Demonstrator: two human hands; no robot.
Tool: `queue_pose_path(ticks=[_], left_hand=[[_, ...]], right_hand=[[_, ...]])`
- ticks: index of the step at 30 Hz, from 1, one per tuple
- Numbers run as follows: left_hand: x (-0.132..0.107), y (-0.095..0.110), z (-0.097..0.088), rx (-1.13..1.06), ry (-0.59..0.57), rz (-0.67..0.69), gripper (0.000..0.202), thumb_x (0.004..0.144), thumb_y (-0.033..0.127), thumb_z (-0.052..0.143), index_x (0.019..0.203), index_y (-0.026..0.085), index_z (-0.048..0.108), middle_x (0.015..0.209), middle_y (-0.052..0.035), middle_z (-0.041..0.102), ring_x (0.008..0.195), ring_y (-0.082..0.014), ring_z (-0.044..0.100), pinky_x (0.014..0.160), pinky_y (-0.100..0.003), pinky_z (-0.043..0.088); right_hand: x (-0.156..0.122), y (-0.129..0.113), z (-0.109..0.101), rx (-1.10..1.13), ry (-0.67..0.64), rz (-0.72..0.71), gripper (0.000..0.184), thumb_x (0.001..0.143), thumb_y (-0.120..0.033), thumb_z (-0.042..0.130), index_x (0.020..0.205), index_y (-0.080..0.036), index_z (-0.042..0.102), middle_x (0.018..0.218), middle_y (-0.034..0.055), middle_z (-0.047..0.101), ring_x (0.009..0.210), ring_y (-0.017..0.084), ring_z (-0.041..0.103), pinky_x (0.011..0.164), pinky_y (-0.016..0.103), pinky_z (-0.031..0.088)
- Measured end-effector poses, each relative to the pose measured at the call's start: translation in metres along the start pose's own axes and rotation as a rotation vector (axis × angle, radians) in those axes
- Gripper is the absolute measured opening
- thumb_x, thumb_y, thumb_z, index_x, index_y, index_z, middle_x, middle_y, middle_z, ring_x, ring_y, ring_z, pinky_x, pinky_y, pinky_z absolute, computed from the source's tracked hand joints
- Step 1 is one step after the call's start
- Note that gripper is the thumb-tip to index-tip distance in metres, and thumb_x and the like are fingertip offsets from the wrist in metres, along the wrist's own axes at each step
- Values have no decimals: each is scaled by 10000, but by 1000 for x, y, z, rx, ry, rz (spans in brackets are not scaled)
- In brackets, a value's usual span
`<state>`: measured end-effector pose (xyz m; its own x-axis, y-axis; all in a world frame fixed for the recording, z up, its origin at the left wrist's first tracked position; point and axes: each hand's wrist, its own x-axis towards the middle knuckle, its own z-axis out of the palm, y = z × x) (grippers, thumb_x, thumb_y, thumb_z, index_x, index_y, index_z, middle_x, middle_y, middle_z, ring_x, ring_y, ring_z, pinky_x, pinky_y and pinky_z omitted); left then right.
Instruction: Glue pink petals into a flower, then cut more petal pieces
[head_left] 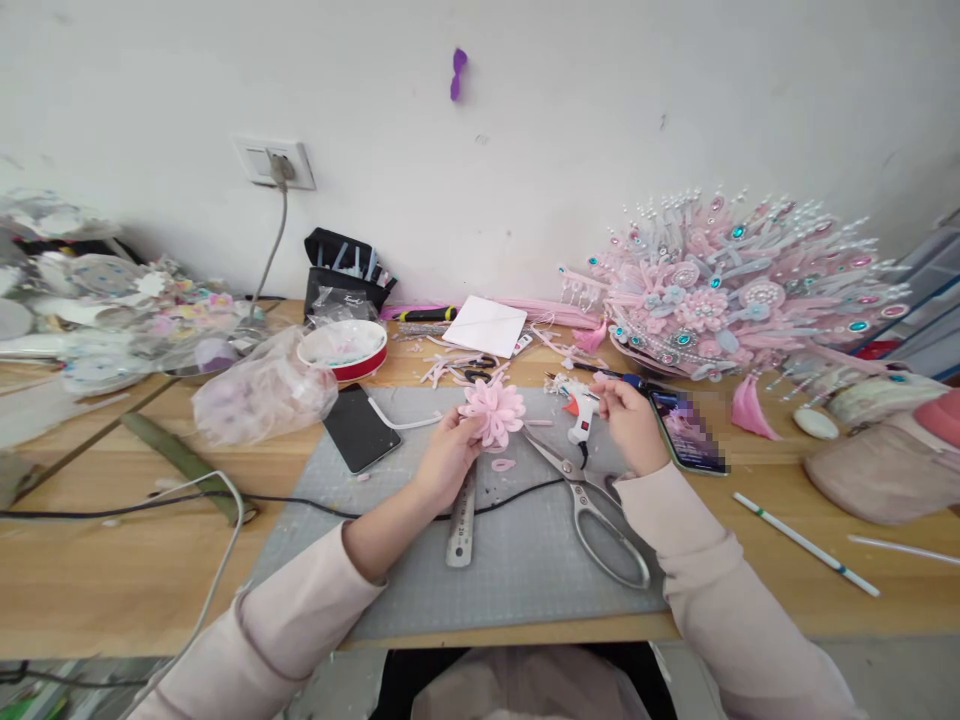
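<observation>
My left hand (pixel 448 452) is closed on a pink layered flower (pixel 493 410), holding it just above the grey cutting mat (pixel 390 560). My right hand (pixel 628 420) is pinched shut next to a white glue gun (pixel 581 415) with a red trigger; I cannot make out what its fingers hold. A small pink petal piece (pixel 503 464) lies on the mat under the flower. Big metal scissors (pixel 592 500) lie between my hands, and a steel ruler (pixel 463 520) lies by my left wrist.
A dark phone (pixel 361 428) lies left of the flower; another phone (pixel 688 432) is at the right. A large pink jewelled headpiece (pixel 720 290) stands at the back right. A red-rimmed bowl (pixel 343 348), plastic bag (pixel 259 395), cables and a white stick (pixel 806 545) lie around.
</observation>
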<state>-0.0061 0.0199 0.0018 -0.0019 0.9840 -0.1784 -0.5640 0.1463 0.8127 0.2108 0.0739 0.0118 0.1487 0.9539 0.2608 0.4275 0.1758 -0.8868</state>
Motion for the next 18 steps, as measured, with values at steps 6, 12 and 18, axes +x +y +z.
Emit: queue_pose_path(ticks=[6,12,18], left_hand=[[1,2,-1,7,26,15,206,615,185,638,777,158,513,727,12,585,641,-96,543,619,-238,452],[-4,5,4,14,9,14,213,605,150,601,804,166,525,721,24,575,606,-77,523,602,-215,435],[-4,5,3,-38,-30,-2,259,598,110,597,837,173,519,655,54,535,523,-47,462,533,-177,397]], right_hand=[[5,9,-3,-578,-188,90,347,807,-309,350,556,-188,556,666,81,633,708,204,586,628,293,417],[-1,10,2,-842,-281,80,456,776,-568,397,607,-192,591,703,117,637,699,238,597,609,319,411],[2,6,2,-908,-406,161,397,810,-444,369,740,-172,650,781,131,659,766,235,611,616,301,401]])
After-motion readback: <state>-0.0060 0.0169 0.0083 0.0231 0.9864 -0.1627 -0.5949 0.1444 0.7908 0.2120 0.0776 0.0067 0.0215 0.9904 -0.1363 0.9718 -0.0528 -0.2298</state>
